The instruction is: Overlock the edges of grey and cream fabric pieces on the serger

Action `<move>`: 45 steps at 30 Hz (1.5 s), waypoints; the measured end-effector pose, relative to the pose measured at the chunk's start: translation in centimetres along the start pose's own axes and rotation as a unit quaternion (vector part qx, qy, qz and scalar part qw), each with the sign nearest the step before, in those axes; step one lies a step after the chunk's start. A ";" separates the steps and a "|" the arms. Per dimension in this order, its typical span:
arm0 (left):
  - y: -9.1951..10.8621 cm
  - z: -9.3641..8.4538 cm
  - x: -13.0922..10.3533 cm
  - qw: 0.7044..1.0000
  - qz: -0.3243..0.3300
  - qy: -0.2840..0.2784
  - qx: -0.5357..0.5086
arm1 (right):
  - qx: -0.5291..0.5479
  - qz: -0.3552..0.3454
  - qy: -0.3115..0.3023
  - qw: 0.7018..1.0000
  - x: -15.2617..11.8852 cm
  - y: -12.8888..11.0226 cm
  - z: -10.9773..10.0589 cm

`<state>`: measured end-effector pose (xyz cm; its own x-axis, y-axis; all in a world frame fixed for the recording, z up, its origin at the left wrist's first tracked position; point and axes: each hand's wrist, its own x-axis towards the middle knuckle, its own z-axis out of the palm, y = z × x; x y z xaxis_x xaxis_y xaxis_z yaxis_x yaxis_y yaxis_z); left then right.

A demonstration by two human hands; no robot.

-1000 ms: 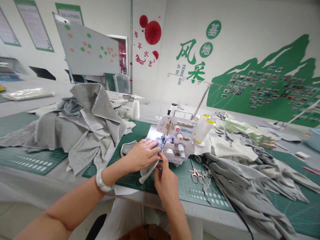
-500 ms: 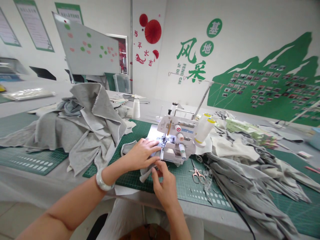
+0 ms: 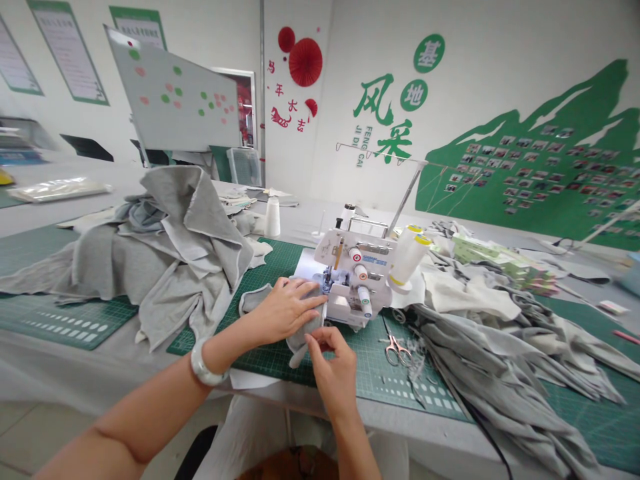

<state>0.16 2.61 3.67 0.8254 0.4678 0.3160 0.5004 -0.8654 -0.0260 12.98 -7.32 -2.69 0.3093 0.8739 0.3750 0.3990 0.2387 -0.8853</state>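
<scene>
Grey fabric piece (image 3: 299,341) lies at the front of the sewing machine (image 3: 327,248); looks light, soft, limp, apt to stretch or curl. Left hand (image 3: 283,310) rests flat on it, fingers extended; right hand (image 3: 334,363) pinches its near edge. Best hold, judged: lightly, at the edge, cloth kept flat.

I have my left forearm (image 3: 145,400) coming from the lower left, over the near edge of the surface (image 3: 300,395). The left hand (image 3: 285,308) is palm down, its fingers extended and pointing to the right. My right forearm (image 3: 359,445) rises more steeply, and the right hand (image 3: 334,363) is near the left one, a little closer to me, with thumb and index finger pinched together and other fingers curled.
</scene>
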 end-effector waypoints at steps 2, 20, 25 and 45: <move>0.0 -0.1 0.0 1.000 0.006 -0.002 -0.007 | -0.004 -0.003 0.004 1.000 0.0 0.1 0.0; -0.4 0.1 -0.3 0.999 0.018 0.003 -0.030 | 0.029 -0.024 0.029 0.999 0.2 0.6 -1.4; -0.2 0.2 -0.4 1.000 0.016 0.001 -0.017 | -0.026 0.011 -0.011 1.000 1.3 -0.9 -1.0; -0.7 1.5 -0.9 0.999 0.038 0.026 -0.023 | 0.013 0.051 -0.032 0.998 3.1 0.4 0.0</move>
<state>-0.56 3.00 1.99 0.8449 0.3920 0.3641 0.4236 -0.9058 -0.0077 14.07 -4.51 -1.88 0.2917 0.9191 0.2648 0.3461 0.1567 -0.9250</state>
